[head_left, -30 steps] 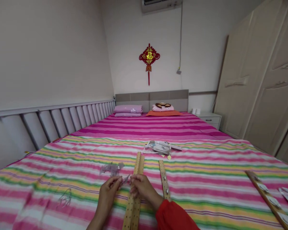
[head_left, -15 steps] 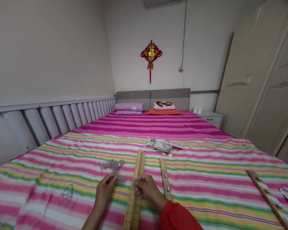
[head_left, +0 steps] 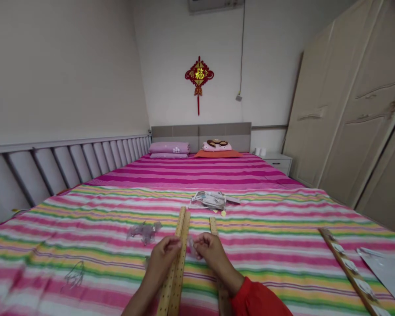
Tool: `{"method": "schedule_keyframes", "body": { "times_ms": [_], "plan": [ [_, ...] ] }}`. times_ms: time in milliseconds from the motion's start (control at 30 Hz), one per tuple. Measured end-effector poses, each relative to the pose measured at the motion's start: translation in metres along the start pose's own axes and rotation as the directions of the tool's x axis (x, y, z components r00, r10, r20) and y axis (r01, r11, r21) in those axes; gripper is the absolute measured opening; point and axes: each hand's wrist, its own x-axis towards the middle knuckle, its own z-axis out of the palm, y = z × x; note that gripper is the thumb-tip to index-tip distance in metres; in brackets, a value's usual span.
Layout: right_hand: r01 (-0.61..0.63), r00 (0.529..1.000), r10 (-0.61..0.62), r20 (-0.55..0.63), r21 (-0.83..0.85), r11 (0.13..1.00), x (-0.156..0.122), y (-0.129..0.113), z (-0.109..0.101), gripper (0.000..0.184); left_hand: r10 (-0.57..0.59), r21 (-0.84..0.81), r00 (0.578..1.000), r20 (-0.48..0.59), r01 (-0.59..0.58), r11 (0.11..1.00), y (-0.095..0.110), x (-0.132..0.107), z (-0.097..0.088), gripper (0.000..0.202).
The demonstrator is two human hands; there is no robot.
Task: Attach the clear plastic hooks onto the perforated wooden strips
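Observation:
My right hand [head_left: 213,254] pinches a small clear plastic bag [head_left: 192,248] just right of two long wooden strips [head_left: 177,272] with rows of holes. Over those strips is my left hand [head_left: 164,259], thumb and fingertips pressed together; whatever it may hold is too small to make out. Several crumpled clear plastic bags [head_left: 145,230] lie to the left. A shorter perforated wooden strip [head_left: 213,224] runs partly hidden beneath my right hand and forearm.
A clear packet [head_left: 210,200] of parts lies beyond the strips. At right are a wooden rail [head_left: 344,267] with pale round pieces and a white plastic bag [head_left: 385,272]. Thin wire [head_left: 75,275] lies at left on the striped bedspread [head_left: 112,272]. A railing [head_left: 69,162] borders the bed.
My left hand has moved right, over the strips. My right hand has come off the strips to their right side, where a clear plastic bag now shows in its fingers. The view has turned slightly right.

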Motion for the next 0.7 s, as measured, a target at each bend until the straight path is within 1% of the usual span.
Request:
{"method": "schedule_keyframes", "body": {
  "times_ms": [67,133,233,300,367,500,567,600,633,700],
  "plan": [
    [-0.013,1.000,0.014,-0.008,0.039,0.999,-0.002,-0.001,-0.004,0.021,-0.057,-0.082,0.998,0.023,0.059,0.995,0.004,-0.002,0.024,0.037],
    [-0.036,0.999,0.040,-0.035,0.103,0.994,-0.004,0.000,-0.009,0.026,-0.088,-0.148,0.996,0.028,0.091,0.985,0.000,-0.004,0.042,0.040],
    [-0.072,0.990,0.093,-0.104,0.190,0.979,-0.007,0.000,-0.017,0.030,-0.080,-0.181,0.996,0.044,0.087,0.980,-0.009,-0.008,0.057,0.039],
    [-0.092,0.981,0.125,-0.148,0.213,0.973,-0.010,-0.001,-0.022,0.032,-0.058,-0.143,0.995,0.078,0.069,0.987,-0.009,-0.012,0.060,0.033],
    [-0.102,0.976,0.137,-0.170,0.197,0.975,-0.013,-0.003,-0.028,0.036,-0.029,-0.080,0.994,0.106,0.037,0.996,-0.005,-0.014,0.060,0.027],
    [-0.114,0.988,0.120,-0.096,0.068,0.991,-0.017,-0.004,-0.040,0.050,0.055,0.008,0.988,0.142,-0.057,0.998,0.009,-0.007,0.058,0.020],
    [-0.110,0.992,0.109,-0.066,-0.014,0.994,-0.017,-0.002,-0.047,0.050,0.086,0.023,0.979,0.186,-0.092,0.996,0.014,0.000,0.059,0.018],
    [-0.087,0.994,0.083,-0.070,-0.057,0.995,-0.016,-0.001,-0.050,0.047,0.094,0.034,0.973,0.212,-0.103,0.994,0.017,0.004,0.060,0.018],
    [-0.040,0.996,0.031,-0.085,-0.108,0.993,-0.016,0.000,-0.054,0.042,0.099,0.047,0.966,0.238,-0.113,0.992,0.019,0.009,0.061,0.016],
    [0.106,0.981,-0.139,-0.132,-0.225,0.968,-0.014,0.001,-0.060,0.027,0.111,0.077,0.952,0.286,-0.138,0.987,0.022,0.016,0.065,0.013]
  ]
}}
